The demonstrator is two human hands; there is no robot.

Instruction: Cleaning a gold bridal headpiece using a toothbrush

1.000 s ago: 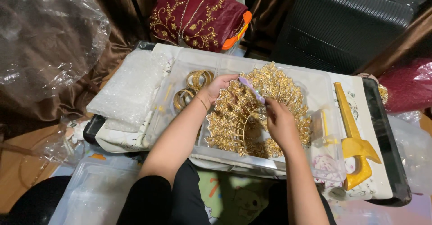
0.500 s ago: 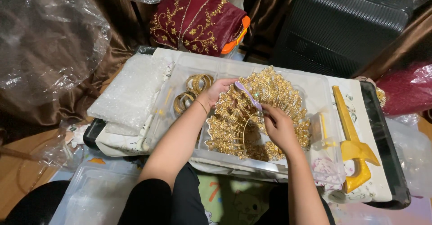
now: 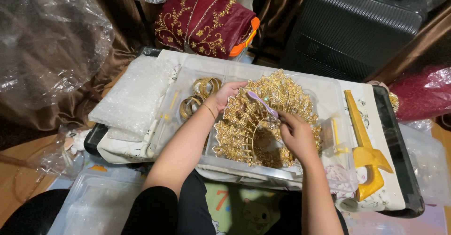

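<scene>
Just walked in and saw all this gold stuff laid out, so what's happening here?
A person is working on a gold filigree crown lying in a clear plastic box. The left hand steadies the crown's edge, while the right hand holds a purple toothbrush against the ornament. Gold bangles lie in the same box, and a yellow sheath-shaped piece rests on the cloth to the right.

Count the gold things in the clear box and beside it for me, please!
Fan-shaped gold headpiece: 1
Piles of gold bangles: 1; the rings overlap too much to count
Yellow-gold dagger sheath: 1
Total: 3
</scene>
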